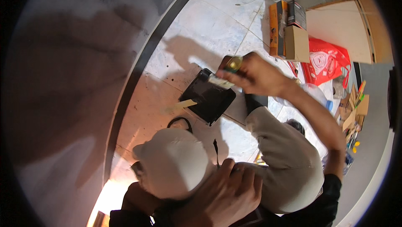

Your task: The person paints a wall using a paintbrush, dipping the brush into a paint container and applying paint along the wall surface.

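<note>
Above a black plastic tray (204, 101) on the tiled floor, my right hand (251, 73) grips a tool with a yellow-green handle (234, 64). The tool's pale, flat end (221, 81) points down over the tray's upper right part; blur hides whether it is a brush or a blade. A pale yellow strip (186, 103) lies across the tray's left edge. My left hand (230, 186) is low in the view, between my bent knees, with its fingers curled; whether it holds anything is hidden. A thin black strap or cord end (215, 146) stands just above its fingers.
A grey wall with a dark skirting (138, 66) runs along the left. At the upper right are cardboard boxes (278, 32), a red plastic bag (326, 60) and a clear plastic bottle (315, 96). Scraps and tools (355, 110) lie at the far right. A white cable (251, 2) crosses the floor.
</note>
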`<control>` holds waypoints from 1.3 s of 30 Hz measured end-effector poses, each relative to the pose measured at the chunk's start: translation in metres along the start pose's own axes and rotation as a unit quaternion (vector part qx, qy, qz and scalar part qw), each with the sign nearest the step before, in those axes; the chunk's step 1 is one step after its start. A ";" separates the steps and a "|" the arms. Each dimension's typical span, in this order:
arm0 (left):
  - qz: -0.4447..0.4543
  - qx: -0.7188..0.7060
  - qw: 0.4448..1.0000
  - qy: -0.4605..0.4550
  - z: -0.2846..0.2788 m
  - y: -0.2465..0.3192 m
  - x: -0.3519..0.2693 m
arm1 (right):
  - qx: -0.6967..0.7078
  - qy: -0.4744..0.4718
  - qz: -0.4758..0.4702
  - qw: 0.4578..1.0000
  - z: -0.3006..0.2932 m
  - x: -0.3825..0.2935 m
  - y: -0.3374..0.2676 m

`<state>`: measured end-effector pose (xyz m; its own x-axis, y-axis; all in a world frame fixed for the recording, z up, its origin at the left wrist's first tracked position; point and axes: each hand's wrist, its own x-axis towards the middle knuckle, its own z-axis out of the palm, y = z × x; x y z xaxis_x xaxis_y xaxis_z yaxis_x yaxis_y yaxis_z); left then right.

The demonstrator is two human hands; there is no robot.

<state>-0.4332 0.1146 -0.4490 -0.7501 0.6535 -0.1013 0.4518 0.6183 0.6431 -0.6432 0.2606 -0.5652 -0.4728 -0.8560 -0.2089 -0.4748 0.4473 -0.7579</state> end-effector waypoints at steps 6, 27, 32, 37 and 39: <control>-0.115 -0.076 0.990 -0.011 -0.013 0.020 0.008 | -0.029 0.028 -0.049 0.998 0.072 0.005 0.059; -0.405 -0.527 0.589 0.459 0.127 -0.042 -0.095 | 0.097 -0.034 -0.139 0.985 0.052 -0.003 0.115; -0.370 -0.621 0.543 0.426 0.266 -0.109 -0.068 | 0.099 0.002 -0.127 0.987 0.053 0.008 0.132; -0.406 -0.606 0.546 0.411 0.300 -0.134 -0.031 | 0.108 0.010 -0.147 0.983 0.043 0.002 0.140; -0.390 -0.622 0.535 0.419 0.301 -0.139 -0.024 | 0.096 0.019 -0.163 0.982 0.042 0.001 0.144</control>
<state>-0.3331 0.1444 -0.7647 -0.6646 -0.3377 -0.6665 -0.4360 -0.5491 0.7130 -0.6804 0.3132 -0.7003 -0.3484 -0.9336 0.0843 -0.4585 0.0912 -0.8840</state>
